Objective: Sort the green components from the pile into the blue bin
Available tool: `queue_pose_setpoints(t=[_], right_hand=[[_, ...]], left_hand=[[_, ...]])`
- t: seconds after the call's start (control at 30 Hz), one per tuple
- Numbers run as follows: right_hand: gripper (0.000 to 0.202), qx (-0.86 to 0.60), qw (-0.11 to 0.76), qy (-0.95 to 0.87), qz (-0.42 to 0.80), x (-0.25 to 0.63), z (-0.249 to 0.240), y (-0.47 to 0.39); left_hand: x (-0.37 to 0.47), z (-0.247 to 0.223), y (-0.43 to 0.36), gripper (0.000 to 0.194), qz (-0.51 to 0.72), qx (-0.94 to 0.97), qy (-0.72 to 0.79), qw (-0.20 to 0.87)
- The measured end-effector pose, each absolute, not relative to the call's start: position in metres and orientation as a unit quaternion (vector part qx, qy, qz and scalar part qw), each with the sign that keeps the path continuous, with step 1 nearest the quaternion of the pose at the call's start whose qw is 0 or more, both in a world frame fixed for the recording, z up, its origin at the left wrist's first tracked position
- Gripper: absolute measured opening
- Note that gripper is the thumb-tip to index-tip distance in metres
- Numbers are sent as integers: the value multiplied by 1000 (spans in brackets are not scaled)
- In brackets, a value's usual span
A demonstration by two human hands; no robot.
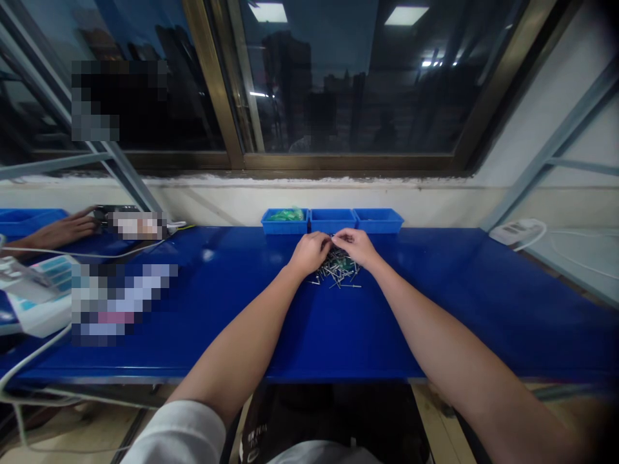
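A loose pile of thin metal rivet-like pins (338,274) lies on the blue table (333,335), with something green among them. Over the left and back part of this pile is my left hand (313,251), its fingers curled and pressed together. My right hand (355,246) is over the right and back part, thumb and fingers pinched, its fingertips close to those of my left hand. What the fingertips hold is too small to make out. Just behind the hands stand three blue bins; the left bin (285,227) holds green plastic, and the middle bin (333,225) shows no contents clearly.
The right bin (378,227) adjoins the middle one. At the left are another person's hand (72,229), a white device (41,303) and cables. A white power strip (517,231) lies at the right near a metal frame. A window is behind.
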State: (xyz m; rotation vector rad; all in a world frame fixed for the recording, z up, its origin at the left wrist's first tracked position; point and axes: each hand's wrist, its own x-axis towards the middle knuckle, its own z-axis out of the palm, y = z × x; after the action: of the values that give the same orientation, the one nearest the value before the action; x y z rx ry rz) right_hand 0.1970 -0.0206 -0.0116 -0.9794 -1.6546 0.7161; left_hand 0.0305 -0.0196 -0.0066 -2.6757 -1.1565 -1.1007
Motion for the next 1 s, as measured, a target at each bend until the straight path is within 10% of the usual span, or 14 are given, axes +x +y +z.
queue_pose_setpoints(t=[0.4,1.0], right_hand=[[47,-590,450,-670,22,222,-5,-12],[76,-658,267,-704,21,219,-24,2]], left_hand=[[25,-14,-10,28,-367,-811,-456,11],[34,-14,-13,27,-293,-835,-466,-1]])
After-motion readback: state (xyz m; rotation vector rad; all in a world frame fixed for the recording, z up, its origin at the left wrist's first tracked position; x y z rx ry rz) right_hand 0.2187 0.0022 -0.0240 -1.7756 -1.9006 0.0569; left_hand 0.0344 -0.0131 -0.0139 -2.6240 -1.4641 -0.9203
